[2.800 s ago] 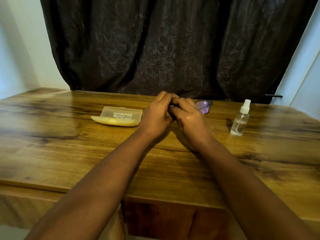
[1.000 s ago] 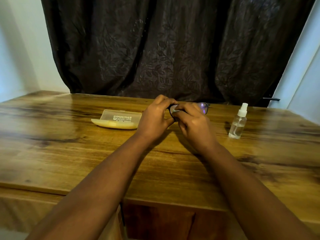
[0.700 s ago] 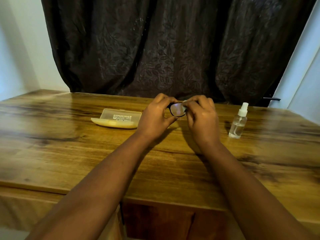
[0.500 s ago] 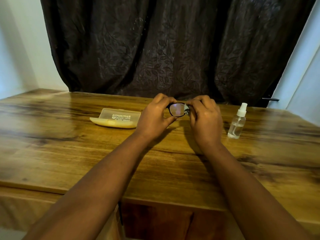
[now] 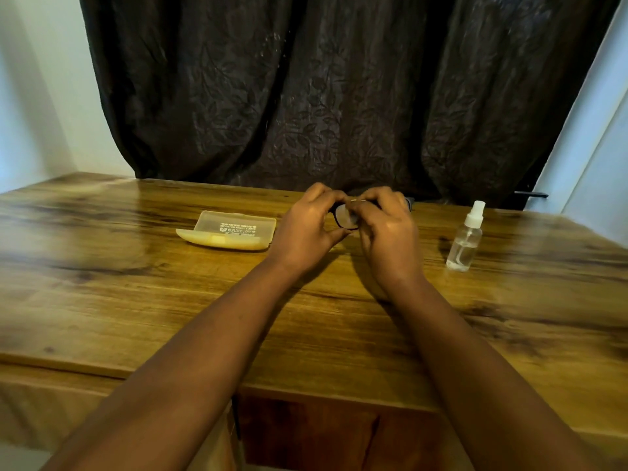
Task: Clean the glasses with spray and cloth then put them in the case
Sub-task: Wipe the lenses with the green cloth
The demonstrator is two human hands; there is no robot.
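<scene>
Both my hands meet above the middle of the wooden table (image 5: pixel 136 300). My left hand (image 5: pixel 306 232) grips the left end of the black-framed glasses (image 5: pixel 343 220). My right hand (image 5: pixel 387 239) pinches a small pale cloth (image 5: pixel 351 217) against the left lens; most of the cloth and the right lens are hidden behind its fingers. The translucent yellowish glasses case (image 5: pixel 227 231) lies open to the left of my hands. A small clear spray bottle (image 5: pixel 465 243) with a white nozzle stands upright to the right.
A dark patterned curtain (image 5: pixel 323 96) hangs just behind the table's far edge. Pale walls flank it. The table's near edge runs across below my forearms.
My right hand moved back over the left lens with the cloth, covering most of it. The right lens, seen earlier, is hidden now. Case and bottle have not moved.
</scene>
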